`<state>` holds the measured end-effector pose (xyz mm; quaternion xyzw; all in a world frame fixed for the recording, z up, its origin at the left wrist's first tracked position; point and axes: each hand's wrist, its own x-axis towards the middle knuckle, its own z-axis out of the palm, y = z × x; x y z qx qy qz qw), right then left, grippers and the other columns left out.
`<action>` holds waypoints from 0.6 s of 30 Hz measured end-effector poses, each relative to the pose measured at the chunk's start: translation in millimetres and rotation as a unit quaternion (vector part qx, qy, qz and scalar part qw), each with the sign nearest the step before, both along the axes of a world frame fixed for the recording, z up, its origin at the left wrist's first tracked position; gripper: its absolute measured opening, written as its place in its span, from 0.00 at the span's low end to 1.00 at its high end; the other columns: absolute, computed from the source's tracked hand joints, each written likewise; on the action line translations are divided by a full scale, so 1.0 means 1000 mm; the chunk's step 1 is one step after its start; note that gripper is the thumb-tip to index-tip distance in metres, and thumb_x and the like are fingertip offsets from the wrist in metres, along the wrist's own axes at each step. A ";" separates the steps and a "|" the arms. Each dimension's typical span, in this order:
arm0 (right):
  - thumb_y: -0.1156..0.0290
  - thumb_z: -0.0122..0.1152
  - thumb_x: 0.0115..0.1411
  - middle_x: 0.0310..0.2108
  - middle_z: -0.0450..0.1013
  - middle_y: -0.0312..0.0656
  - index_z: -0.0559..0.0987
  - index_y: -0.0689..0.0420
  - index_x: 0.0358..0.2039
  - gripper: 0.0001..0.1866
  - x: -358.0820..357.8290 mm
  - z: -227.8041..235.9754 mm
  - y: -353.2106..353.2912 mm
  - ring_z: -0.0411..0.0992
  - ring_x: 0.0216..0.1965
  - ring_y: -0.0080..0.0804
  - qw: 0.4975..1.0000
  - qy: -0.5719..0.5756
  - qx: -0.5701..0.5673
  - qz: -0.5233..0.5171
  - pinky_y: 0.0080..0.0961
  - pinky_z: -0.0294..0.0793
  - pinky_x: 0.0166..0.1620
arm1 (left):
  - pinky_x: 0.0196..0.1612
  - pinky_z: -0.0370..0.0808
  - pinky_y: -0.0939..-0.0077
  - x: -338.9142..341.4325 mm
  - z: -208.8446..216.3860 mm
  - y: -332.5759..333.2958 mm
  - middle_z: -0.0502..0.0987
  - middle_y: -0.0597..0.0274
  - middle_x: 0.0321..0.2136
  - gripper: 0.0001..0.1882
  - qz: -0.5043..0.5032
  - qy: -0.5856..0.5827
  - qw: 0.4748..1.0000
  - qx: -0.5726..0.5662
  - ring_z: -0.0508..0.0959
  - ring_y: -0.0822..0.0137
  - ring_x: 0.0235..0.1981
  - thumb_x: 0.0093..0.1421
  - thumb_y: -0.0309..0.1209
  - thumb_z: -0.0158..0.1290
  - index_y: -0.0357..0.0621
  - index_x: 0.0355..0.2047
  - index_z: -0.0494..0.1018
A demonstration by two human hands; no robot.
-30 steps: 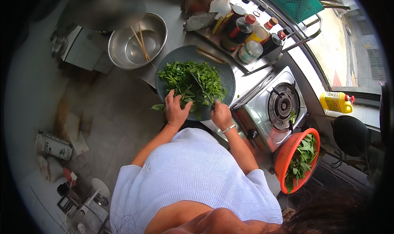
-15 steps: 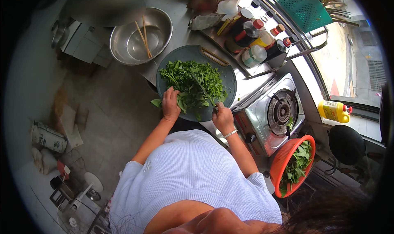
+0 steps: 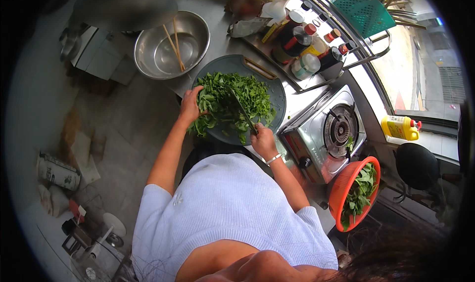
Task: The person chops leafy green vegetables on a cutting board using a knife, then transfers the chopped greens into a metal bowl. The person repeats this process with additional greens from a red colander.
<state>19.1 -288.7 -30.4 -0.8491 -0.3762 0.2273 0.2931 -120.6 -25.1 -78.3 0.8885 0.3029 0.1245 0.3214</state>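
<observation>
My right hand [image 3: 263,141] is closed around the handle of a kitchen knife [image 3: 241,107]. The dark blade slants away to the far left, over a heap of chopped leafy greens [image 3: 225,91]. Under the greens lies a round grey cutting board [image 3: 278,96] with a slot handle at its far right edge. My left hand [image 3: 189,106] is at the board's left edge, thumb and fingers spread against the side of the heap. Some leaves hang past the rim below that hand. The lower edge of the blade is partly lost among the greens.
Beyond the board's left stands a steel bowl [image 3: 198,44] with chopsticks [image 3: 174,47] in it. Sauce bottles [image 3: 299,40] crowd a tray at the far right. Right of the board are a gas stove [image 3: 316,138] and an orange basket [image 3: 339,195] of whole leaves.
My left hand has moved left and away from me, from the near greens to the heap's left side, its fingers spreading. The knife blade shows more clearly; my right hand has shifted slightly left.
</observation>
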 end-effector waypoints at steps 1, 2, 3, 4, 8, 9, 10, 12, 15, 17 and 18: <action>0.74 0.56 0.50 0.24 0.72 0.60 0.72 0.63 0.32 0.09 0.000 0.000 -0.004 0.71 0.30 0.60 1.000 0.000 -0.001 -0.005 0.49 0.70 0.33 | 0.47 0.71 0.61 0.003 0.005 0.002 0.70 0.50 0.42 0.51 0.005 -0.019 1.000 -0.006 0.72 0.48 0.45 0.30 0.27 0.71 0.48 0.57 0.59; 0.74 0.56 0.50 0.24 0.72 0.60 0.72 0.63 0.32 0.09 -0.001 0.001 -0.008 0.71 0.30 0.60 1.000 0.000 -0.001 -0.011 0.49 0.70 0.33 | 0.48 0.70 0.60 0.006 0.010 0.002 0.68 0.50 0.44 0.53 0.010 -0.038 0.999 -0.012 0.70 0.47 0.46 0.29 0.28 0.71 0.50 0.58 0.58; 0.74 0.56 0.50 0.23 0.72 0.60 0.72 0.63 0.32 0.09 -0.002 0.003 -0.011 0.71 0.30 0.60 1.000 0.002 -0.002 -0.015 0.49 0.70 0.33 | 0.48 0.70 0.59 0.007 0.012 0.003 0.65 0.49 0.46 0.54 0.016 -0.055 0.998 -0.018 0.68 0.46 0.48 0.28 0.28 0.72 0.52 0.59 0.57; 0.74 0.56 0.50 0.23 0.72 0.60 0.73 0.63 0.32 0.09 -0.004 0.004 -0.014 0.71 0.30 0.60 1.000 0.000 0.000 -0.020 0.49 0.70 0.33 | 0.52 0.69 0.58 0.007 0.013 0.006 0.59 0.46 0.54 0.60 0.007 -0.048 0.998 -0.042 0.66 0.44 0.51 0.27 0.29 0.72 0.56 0.62 0.53; 0.74 0.57 0.51 0.22 0.71 0.60 0.73 0.64 0.33 0.09 -0.010 0.010 -0.020 0.71 0.29 0.60 0.998 0.009 0.008 -0.062 0.47 0.70 0.33 | 0.54 0.69 0.58 0.020 0.040 0.010 0.46 0.43 0.63 0.64 -0.064 0.062 0.994 0.064 0.62 0.42 0.56 0.28 0.29 0.73 0.58 0.65 0.48; 0.74 0.57 0.51 0.22 0.71 0.60 0.74 0.64 0.32 0.09 -0.011 0.013 -0.021 0.71 0.28 0.59 0.997 0.016 0.010 -0.076 0.47 0.70 0.33 | 0.55 0.68 0.58 0.026 0.054 0.013 0.43 0.44 0.64 0.65 -0.094 0.104 0.987 0.071 0.59 0.42 0.58 0.28 0.29 0.73 0.59 0.66 0.47; 0.73 0.57 0.51 0.22 0.71 0.60 0.74 0.64 0.32 0.09 -0.012 0.016 -0.022 0.71 0.28 0.59 0.997 0.016 0.006 -0.080 0.47 0.70 0.33 | 0.56 0.68 0.58 0.031 0.060 0.016 0.40 0.45 0.66 0.66 -0.124 0.147 0.978 0.079 0.57 0.42 0.60 0.27 0.29 0.73 0.59 0.66 0.46; 0.73 0.57 0.52 0.22 0.72 0.59 0.74 0.64 0.32 0.09 -0.014 0.021 -0.023 0.72 0.28 0.59 0.996 0.017 -0.001 -0.085 0.46 0.70 0.33 | 0.57 0.67 0.57 0.034 0.055 0.022 0.40 0.51 0.66 0.66 -0.184 0.147 0.969 0.074 0.54 0.45 0.61 0.27 0.28 0.73 0.59 0.66 0.47; 0.73 0.56 0.52 0.23 0.72 0.59 0.74 0.63 0.33 0.09 -0.019 0.021 -0.025 0.71 0.28 0.59 0.997 0.007 0.008 -0.082 0.47 0.70 0.33 | 0.55 0.68 0.60 0.026 0.020 0.031 0.57 0.56 0.61 0.51 -0.212 0.072 0.973 0.056 0.61 0.50 0.59 0.35 0.29 0.69 0.53 0.61 0.57; 0.72 0.56 0.52 0.24 0.73 0.58 0.73 0.63 0.35 0.10 -0.022 0.021 -0.025 0.71 0.28 0.58 0.997 -0.001 0.004 -0.080 0.47 0.71 0.33 | 0.53 0.69 0.61 0.020 0.012 0.025 0.66 0.54 0.56 0.41 -0.205 0.020 0.979 0.011 0.66 0.51 0.55 0.39 0.29 0.66 0.49 0.56 0.63; 0.72 0.56 0.52 0.24 0.73 0.58 0.73 0.62 0.35 0.11 -0.024 0.021 -0.024 0.71 0.28 0.58 0.997 -0.004 0.002 -0.078 0.47 0.71 0.33 | 0.48 0.71 0.63 0.014 0.005 0.014 0.74 0.50 0.45 0.29 -0.155 -0.085 0.984 -0.004 0.73 0.49 0.48 0.43 0.28 0.62 0.44 0.49 0.69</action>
